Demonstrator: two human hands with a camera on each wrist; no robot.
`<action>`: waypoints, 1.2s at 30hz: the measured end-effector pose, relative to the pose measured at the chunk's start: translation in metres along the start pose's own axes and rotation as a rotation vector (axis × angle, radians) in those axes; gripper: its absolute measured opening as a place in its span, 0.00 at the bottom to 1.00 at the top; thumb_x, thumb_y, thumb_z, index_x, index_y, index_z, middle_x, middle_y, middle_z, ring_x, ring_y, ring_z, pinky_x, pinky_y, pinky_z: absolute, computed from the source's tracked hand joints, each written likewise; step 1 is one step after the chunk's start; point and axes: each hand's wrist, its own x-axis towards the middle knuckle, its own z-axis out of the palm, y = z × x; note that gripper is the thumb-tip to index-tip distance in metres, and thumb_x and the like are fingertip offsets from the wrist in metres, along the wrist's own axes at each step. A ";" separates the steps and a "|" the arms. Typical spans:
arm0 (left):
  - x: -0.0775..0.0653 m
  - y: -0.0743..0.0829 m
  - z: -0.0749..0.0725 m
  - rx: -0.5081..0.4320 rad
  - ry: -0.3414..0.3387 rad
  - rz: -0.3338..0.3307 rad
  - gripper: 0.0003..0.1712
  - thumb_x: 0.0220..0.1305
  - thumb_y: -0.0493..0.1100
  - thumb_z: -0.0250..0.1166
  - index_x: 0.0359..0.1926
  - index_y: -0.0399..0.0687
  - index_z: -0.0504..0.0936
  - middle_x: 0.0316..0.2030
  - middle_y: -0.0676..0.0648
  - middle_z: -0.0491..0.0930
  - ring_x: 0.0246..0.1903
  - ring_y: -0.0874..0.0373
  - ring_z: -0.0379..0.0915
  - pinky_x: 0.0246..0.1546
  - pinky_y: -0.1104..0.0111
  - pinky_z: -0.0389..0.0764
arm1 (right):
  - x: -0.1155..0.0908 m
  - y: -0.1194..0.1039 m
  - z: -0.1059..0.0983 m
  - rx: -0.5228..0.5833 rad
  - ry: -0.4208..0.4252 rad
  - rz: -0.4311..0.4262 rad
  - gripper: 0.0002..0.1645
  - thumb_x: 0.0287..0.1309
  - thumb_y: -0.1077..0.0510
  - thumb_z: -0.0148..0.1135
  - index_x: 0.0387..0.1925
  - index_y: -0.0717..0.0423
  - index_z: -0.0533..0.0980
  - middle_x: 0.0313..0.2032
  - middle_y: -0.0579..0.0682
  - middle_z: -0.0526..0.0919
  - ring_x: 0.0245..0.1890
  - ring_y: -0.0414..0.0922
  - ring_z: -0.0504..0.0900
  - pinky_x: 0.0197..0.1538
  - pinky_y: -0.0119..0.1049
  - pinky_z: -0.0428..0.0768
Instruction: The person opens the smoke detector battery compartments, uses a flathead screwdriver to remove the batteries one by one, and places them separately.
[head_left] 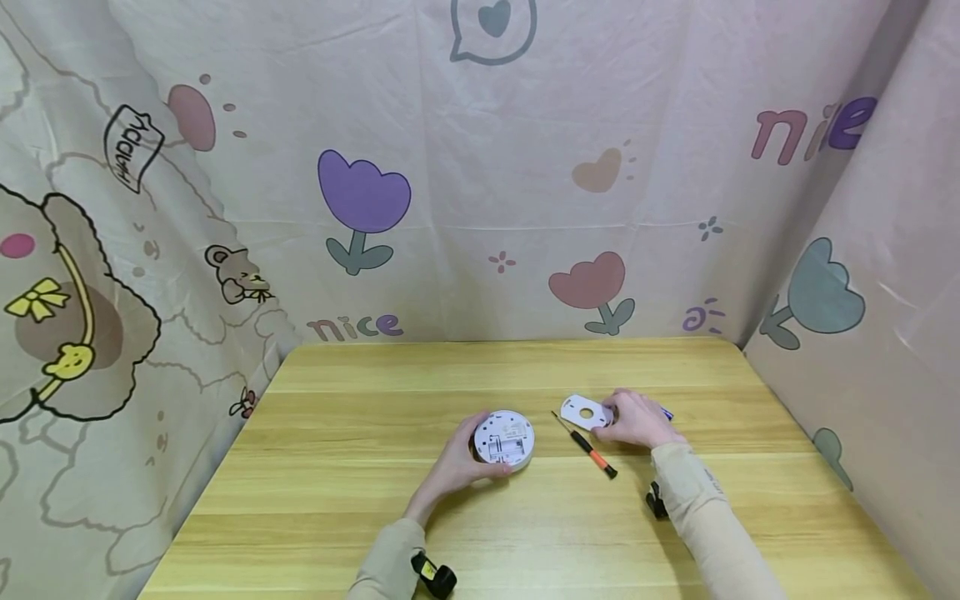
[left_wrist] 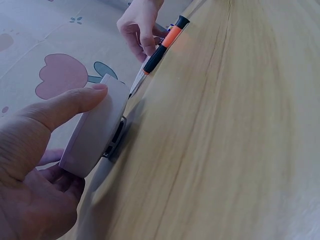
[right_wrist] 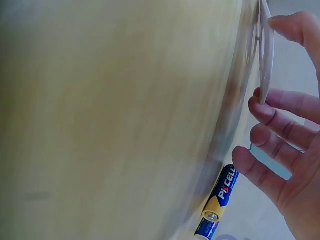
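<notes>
My left hand (head_left: 457, 460) grips a round white smoke detector (head_left: 504, 437) by its sides, its labelled back facing up. In the left wrist view a slotted dark vent sticks out under the detector (left_wrist: 95, 130), close over the table. To the right, my right hand (head_left: 637, 419) pinches the right end of a flat white mounting plate (head_left: 574, 408) with a round hole in its middle. The right wrist view shows the plate (right_wrist: 266, 55) edge-on, between thumb and fingertips. Between the hands lies a black and orange screwdriver (head_left: 592, 454), tip pointing away.
Blue and yellow batteries (right_wrist: 226, 187) lie on the wooden table (head_left: 360, 433) beside the right hand, mostly hidden behind it in the head view. Printed curtains (head_left: 480, 283) hang along the table's back and both sides.
</notes>
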 end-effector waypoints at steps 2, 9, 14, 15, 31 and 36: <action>0.000 0.000 0.000 0.002 -0.001 0.000 0.61 0.43 0.46 0.83 0.75 0.37 0.60 0.73 0.32 0.63 0.72 0.32 0.59 0.74 0.35 0.56 | 0.000 0.000 0.000 0.007 -0.004 0.003 0.34 0.40 0.43 0.77 0.48 0.59 0.84 0.35 0.48 0.84 0.27 0.40 0.74 0.26 0.30 0.71; 0.000 -0.001 0.000 0.010 -0.003 0.003 0.61 0.43 0.47 0.83 0.75 0.37 0.60 0.73 0.32 0.63 0.72 0.32 0.58 0.74 0.35 0.56 | -0.002 0.001 -0.001 0.006 0.026 -0.007 0.29 0.40 0.43 0.77 0.42 0.58 0.85 0.32 0.47 0.84 0.24 0.39 0.72 0.24 0.30 0.69; 0.000 -0.002 0.000 0.025 -0.004 0.004 0.61 0.43 0.47 0.83 0.75 0.37 0.60 0.73 0.33 0.63 0.72 0.33 0.59 0.74 0.35 0.56 | -0.004 0.004 -0.002 0.015 0.066 -0.028 0.32 0.40 0.41 0.76 0.43 0.59 0.85 0.32 0.49 0.85 0.23 0.39 0.72 0.24 0.29 0.70; 0.000 -0.002 0.000 0.023 -0.005 0.005 0.61 0.44 0.47 0.83 0.75 0.37 0.60 0.73 0.32 0.63 0.72 0.33 0.59 0.74 0.35 0.56 | -0.004 0.004 -0.002 0.023 0.072 -0.030 0.33 0.40 0.41 0.76 0.44 0.60 0.85 0.33 0.49 0.85 0.24 0.39 0.73 0.25 0.29 0.71; 0.000 -0.004 -0.004 -0.096 -0.047 -0.010 0.59 0.47 0.44 0.81 0.76 0.37 0.58 0.74 0.31 0.61 0.74 0.35 0.57 0.76 0.43 0.58 | -0.008 -0.013 -0.008 0.082 0.196 -0.091 0.29 0.41 0.44 0.78 0.44 0.55 0.85 0.36 0.48 0.85 0.27 0.36 0.71 0.29 0.28 0.70; 0.001 -0.004 -0.005 -0.142 -0.050 -0.022 0.59 0.49 0.44 0.81 0.76 0.36 0.57 0.75 0.32 0.58 0.75 0.35 0.54 0.78 0.46 0.56 | -0.008 -0.025 -0.004 0.100 0.217 -0.136 0.27 0.41 0.46 0.79 0.43 0.55 0.86 0.35 0.47 0.85 0.25 0.35 0.70 0.27 0.26 0.68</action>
